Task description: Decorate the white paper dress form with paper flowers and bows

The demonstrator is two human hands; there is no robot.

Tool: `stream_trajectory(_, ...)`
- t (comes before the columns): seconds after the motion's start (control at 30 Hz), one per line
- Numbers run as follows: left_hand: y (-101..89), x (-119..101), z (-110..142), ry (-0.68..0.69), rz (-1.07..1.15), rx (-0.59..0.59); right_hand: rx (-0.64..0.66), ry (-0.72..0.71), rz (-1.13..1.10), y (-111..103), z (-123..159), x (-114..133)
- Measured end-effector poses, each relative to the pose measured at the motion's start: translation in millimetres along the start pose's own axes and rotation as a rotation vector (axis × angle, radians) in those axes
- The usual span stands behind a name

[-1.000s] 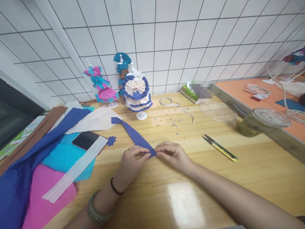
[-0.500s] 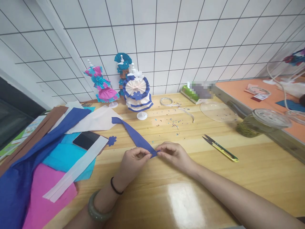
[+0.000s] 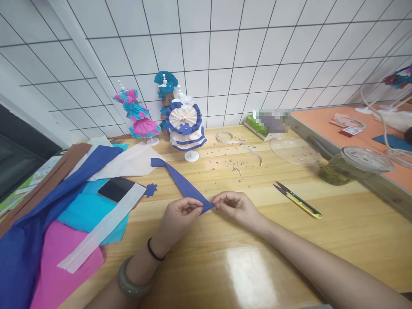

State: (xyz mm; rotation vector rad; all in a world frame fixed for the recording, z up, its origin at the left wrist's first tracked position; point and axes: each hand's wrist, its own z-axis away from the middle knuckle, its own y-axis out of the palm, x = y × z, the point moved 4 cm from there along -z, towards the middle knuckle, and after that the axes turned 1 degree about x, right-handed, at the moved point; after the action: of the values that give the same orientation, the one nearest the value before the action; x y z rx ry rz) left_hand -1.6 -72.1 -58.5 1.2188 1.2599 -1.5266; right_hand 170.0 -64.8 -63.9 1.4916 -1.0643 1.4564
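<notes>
A long dark blue paper strip (image 3: 180, 180) runs across the wooden table (image 3: 337, 231) from the upper left down to my hands. My left hand (image 3: 178, 219) pinches its near end from the left, fingers closed on the paper. My right hand (image 3: 236, 208) pinches the same end from the right, fingertips almost meeting those of the left. A small blue paper flower (image 3: 150, 189) lies just left of the strip. Yellow-handled snips (image 3: 298, 200) lie to the right of my right hand.
Sheets of blue, pink, cyan, brown and white paper (image 3: 64, 223) pile up at left, with a phone (image 3: 115, 189) on them. Three paper dress models (image 3: 185, 126) stand by the tiled wall. A tape ring (image 3: 224, 137), clear lid (image 3: 291, 150) and glass jar (image 3: 347, 165) lie at the right.
Both hands have stayed nearly in place, shifting their pinch slightly along the strip's end. Nothing else on the table has moved.
</notes>
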Motion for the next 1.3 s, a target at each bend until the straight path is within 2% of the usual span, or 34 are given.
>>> stream_trajectory(0.13, -0.9, -0.9, 0.4, 0.001, 0.043, -0.014, 0.008, 0.046, -0.049, -1.0, 0.8, -3.2)
stream_trajectory(0.7, -2.1, -10.6, 4.7, 0.014, 0.029, 0.03, 0.056, 0.028, -0.024, -4.5, 2.1, 5.4)
stream_trajectory(0.83, -0.1, -6.0, 4.8, 0.007, -0.002, 0.035, 0.016, 0.007, 0.004, -0.9, 1.5, 5.7)
stream_trajectory(0.93, 0.8, -1.0, 4.1, 0.054, -0.091, 0.006, 0.002, -0.014, 0.005, 1.7, 0.2, 2.0)
stream_trajectory(1.17, 1.4, -7.8, 5.8, 0.156, -0.263, -0.038, -0.02, -0.153, 0.107, 1.4, 2.0, 4.8)
stream_trajectory(1.3, 3.9, -16.7, 6.5, 0.262, -0.4, 0.015, 0.015, -0.309, 0.281, 3.6, 5.7, 12.1)
